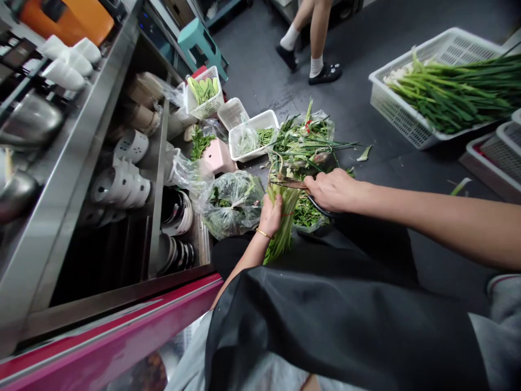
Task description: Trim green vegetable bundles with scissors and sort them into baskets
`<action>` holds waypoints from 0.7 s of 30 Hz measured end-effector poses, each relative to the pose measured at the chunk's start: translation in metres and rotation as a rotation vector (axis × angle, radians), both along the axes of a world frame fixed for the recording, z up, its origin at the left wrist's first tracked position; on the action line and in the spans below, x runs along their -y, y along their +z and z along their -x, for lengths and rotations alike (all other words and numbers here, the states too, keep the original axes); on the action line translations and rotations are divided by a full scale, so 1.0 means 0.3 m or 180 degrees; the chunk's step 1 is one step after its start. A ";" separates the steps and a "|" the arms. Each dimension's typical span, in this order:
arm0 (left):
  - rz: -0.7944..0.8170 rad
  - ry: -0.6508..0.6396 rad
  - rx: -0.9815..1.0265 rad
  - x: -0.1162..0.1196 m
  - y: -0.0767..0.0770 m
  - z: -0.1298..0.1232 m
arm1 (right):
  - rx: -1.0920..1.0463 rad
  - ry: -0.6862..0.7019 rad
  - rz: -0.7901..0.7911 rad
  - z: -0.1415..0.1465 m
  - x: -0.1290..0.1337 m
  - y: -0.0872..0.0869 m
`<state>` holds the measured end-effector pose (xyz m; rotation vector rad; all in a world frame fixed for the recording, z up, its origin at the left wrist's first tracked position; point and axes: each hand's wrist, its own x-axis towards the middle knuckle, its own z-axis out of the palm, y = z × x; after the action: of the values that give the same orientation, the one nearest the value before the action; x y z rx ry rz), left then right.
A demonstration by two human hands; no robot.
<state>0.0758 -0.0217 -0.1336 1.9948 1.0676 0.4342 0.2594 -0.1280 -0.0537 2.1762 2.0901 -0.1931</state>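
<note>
A bunch of green stalks [285,222] is gripped in my left hand [270,216], which wears a gold bracelet at the wrist. My right hand [332,190] is closed around the handles of scissors [290,183]. The scissor blades lie across the upper end of the bunch, just above my left fingers. Beyond and beneath my hands, loose greens and trimmings [303,138] are piled on plastic. A tied clear bag of leafy greens [233,203] sits left of my left hand.
White baskets [253,136] and a pink stool [218,156] stand ahead. At the left is a steel shelf unit [87,136] with dishes. A basket of long green onions [456,92] is at right. A person's legs [317,38] are at the back, beside a teal stool [202,46].
</note>
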 end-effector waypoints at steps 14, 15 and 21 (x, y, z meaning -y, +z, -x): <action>0.0168 0.0018 -0.0110 -0.020 -0.029 0.007 | -0.0355 -0.0025 0.0602 -0.089 0.015 0.043; 0.0150 0.0024 -0.0163 -0.019 -0.028 0.005 | -0.0285 0.0028 0.0552 -0.078 0.018 0.047; 0.0051 -0.0168 -0.0092 0.018 -0.026 -0.008 | -0.0091 0.0361 0.0419 -0.016 -0.033 0.052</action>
<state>0.0783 -0.0272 -0.1413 2.0161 1.0305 0.3686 0.2642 -0.1182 -0.0380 1.9864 2.1425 -0.3422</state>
